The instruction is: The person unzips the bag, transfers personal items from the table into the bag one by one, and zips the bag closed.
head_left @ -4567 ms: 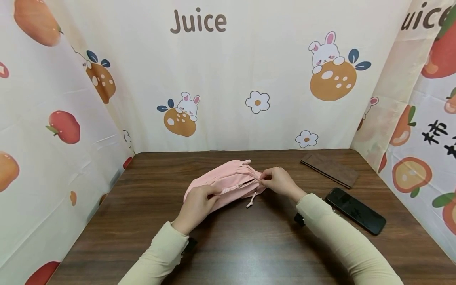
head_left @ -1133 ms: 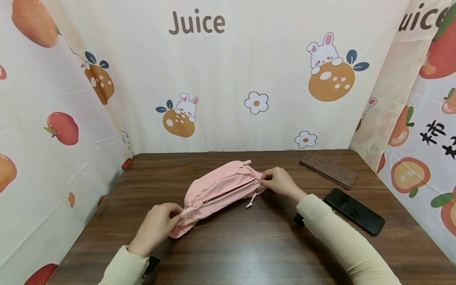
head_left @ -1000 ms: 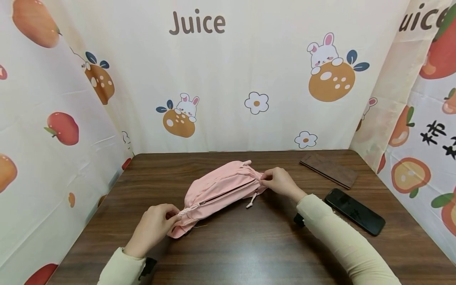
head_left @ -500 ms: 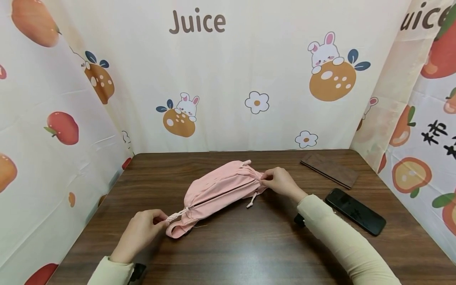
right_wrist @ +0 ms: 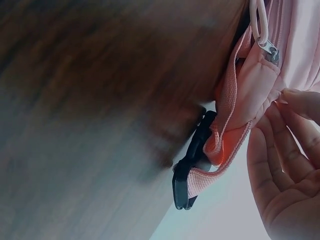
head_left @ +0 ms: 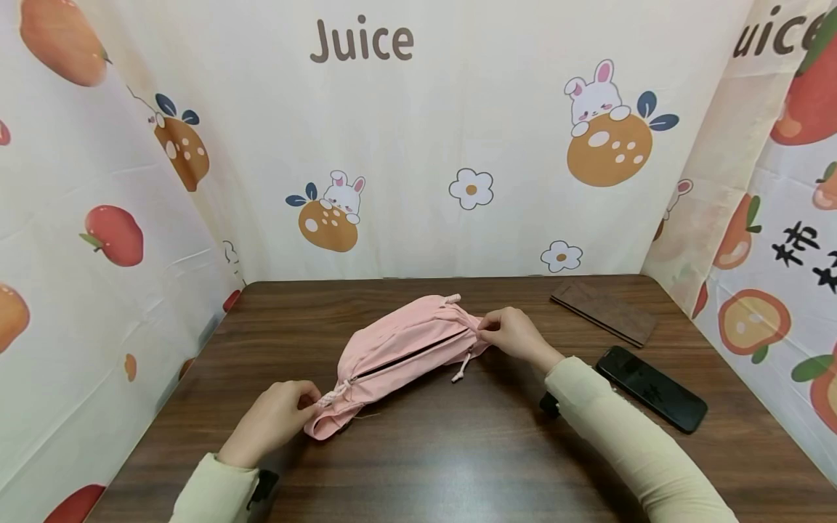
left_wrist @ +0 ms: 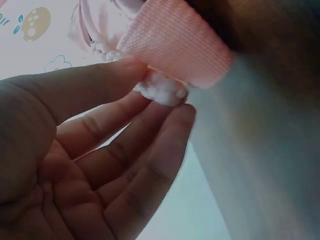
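Observation:
A pink waist bag (head_left: 386,338) lies slantwise on the table, its front zip parted in a dark slit (head_left: 412,354). At the slit's left end, my left hand (head_left: 271,421) pinches the white braided zip-pull cord (head_left: 336,394). The left wrist view shows the cord's white end (left_wrist: 165,92) between thumb and fingers, beside a pink strap (left_wrist: 175,45). My right hand (head_left: 516,338) pinches the fabric at the bag's right end. In the right wrist view, a black buckle (right_wrist: 187,165) hangs from a strap near that hand, with another metal zip slider (right_wrist: 270,51) above. The bag's inside is hidden.
Right of the right hand, a black phone (head_left: 652,388) lies on the dark wooden table (head_left: 445,465). Behind it is a flat brown slab (head_left: 604,312). Printed curtains (head_left: 405,145) enclose the table's back and sides.
Over the span, my left hand has drawn the zip pull leftward along the bag, lengthening the slit. Since half a second ago it has shifted slightly back toward the bag. My right hand stays put.

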`<act>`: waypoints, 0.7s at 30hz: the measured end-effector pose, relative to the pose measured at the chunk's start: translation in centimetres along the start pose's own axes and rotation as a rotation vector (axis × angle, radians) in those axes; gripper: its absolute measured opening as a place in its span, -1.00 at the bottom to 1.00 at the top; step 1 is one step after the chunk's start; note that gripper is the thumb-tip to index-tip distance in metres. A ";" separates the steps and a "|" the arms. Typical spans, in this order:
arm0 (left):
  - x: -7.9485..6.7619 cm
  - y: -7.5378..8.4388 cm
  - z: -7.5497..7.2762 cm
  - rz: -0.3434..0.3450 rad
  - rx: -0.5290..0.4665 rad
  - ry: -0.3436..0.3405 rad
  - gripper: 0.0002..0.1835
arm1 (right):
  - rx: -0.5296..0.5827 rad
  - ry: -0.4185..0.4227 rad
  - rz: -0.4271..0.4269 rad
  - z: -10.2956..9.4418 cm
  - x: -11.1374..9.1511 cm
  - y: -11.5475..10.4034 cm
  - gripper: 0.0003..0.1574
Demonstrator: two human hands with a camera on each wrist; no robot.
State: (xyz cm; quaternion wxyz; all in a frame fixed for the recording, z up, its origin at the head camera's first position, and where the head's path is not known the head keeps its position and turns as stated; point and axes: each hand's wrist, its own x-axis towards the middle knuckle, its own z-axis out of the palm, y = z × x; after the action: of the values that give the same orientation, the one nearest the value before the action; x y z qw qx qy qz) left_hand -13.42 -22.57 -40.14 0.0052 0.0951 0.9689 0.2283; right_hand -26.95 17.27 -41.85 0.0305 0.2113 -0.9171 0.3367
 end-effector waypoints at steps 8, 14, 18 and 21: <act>1.6 1.4 -0.6 0.061 0.018 0.087 -0.92 | 0.004 -0.003 0.010 -0.1 0.1 -0.1 -0.95; 3.0 3.4 -0.3 0.259 -0.001 0.301 -0.82 | 0.000 -0.002 0.017 -0.1 0.1 0.0 -0.95; 3.9 4.6 0.3 0.326 -0.005 0.350 -0.82 | -0.008 0.003 0.007 0.0 0.1 -0.1 -0.96; 4.6 5.3 1.0 0.375 0.004 0.373 -0.86 | -0.008 0.004 0.002 0.1 0.0 -0.1 -0.96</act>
State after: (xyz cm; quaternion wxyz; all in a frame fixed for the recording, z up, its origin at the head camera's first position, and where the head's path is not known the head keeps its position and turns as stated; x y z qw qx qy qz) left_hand -16.95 -16.58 -38.52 -0.2163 0.2293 0.9189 0.2371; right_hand -26.93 17.18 -41.86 0.0327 0.2094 -0.9186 0.3335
